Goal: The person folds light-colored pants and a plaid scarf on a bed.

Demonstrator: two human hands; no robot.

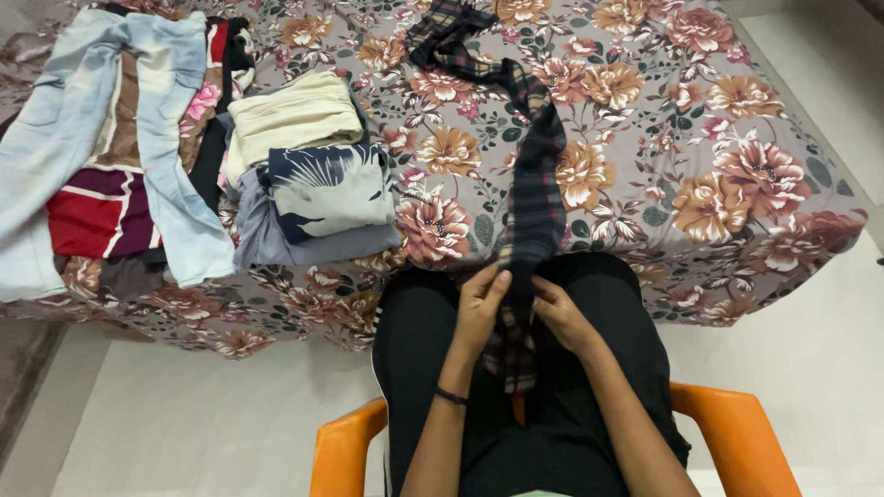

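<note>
Clothes (313,184) beside hand-held plaid garment (534,184)

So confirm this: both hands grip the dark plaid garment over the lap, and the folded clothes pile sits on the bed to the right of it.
Not quite. In the head view the folded clothes pile sits on the bed to the left of the dark plaid garment, not the right. The left hand and right hand do both grip it over the lap.

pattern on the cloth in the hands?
Dark checked plaid cloth, black with red and cream lines; head view.
</note>
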